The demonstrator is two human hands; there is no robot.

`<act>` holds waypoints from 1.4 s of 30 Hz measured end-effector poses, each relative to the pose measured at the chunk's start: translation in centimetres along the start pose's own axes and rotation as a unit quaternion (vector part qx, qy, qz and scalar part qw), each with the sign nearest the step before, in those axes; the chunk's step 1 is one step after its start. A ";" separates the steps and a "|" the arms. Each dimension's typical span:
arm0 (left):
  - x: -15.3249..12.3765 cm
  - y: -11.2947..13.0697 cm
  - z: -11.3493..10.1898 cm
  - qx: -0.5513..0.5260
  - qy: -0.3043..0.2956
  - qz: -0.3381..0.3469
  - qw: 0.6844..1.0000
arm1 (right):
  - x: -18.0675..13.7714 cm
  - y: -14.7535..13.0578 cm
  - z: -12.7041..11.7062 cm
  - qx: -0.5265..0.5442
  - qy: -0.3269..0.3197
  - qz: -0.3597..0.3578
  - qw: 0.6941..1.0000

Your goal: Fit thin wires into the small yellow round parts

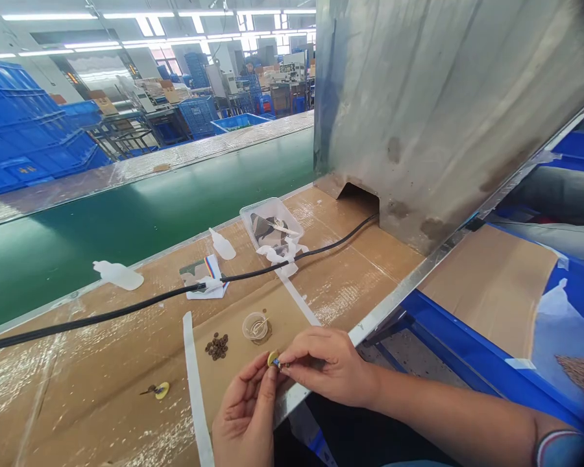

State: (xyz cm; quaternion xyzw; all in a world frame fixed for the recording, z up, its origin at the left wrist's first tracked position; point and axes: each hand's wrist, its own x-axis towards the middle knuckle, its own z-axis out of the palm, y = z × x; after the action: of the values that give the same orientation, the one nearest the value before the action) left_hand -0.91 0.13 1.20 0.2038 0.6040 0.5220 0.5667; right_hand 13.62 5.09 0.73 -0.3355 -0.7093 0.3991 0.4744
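Note:
My left hand (246,412) pinches a small round yellow disc (272,358) between thumb and forefinger, near the front edge of the bench. My right hand (326,360) meets it from the right, its thumb and fingertips closed on a tiny blue piece (276,363) against the disc; its exact kind is too small to make out. Just beyond the hands, on brown paper, lie a pile of small dark brown discs (217,347) and a clear round cup (255,326) with thin pieces inside. Farther left rests another yellow disc (162,390) with a dark stem-like part.
A black cable (146,301) crosses the bench. Behind it are two white squeeze bottles (121,275) (222,245), a printed card (204,279) and a clear plastic tub (272,224). A green conveyor belt (175,188) runs behind; a metal housing (418,117) stands at right.

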 end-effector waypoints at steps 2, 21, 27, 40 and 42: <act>0.0 -0.1 0.0 0.018 -0.003 0.010 1.000 | -0.1 0.1 0.1 -0.005 0.000 -0.017 1.000; -0.3 -0.7 -0.1 0.111 0.080 0.138 0.981 | -0.7 0.2 0.2 -0.025 -0.022 -0.063 0.997; -0.5 -0.1 0.2 0.099 0.070 0.121 0.985 | -0.6 0.2 0.1 -0.022 -0.024 -0.061 0.998; -0.6 0.1 0.4 0.077 0.055 0.075 0.993 | -0.6 0.1 0.0 -0.001 -0.023 -0.055 0.998; -0.6 0.1 0.3 0.073 0.037 0.066 0.994 | -0.5 0.0 -0.1 0.000 -0.019 -0.032 0.999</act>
State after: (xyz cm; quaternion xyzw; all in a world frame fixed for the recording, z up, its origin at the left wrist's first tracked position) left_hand -0.50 -0.19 1.64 0.2646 0.6465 0.5200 0.4916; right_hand 13.86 4.68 0.58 -0.3047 -0.7284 0.3902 0.4736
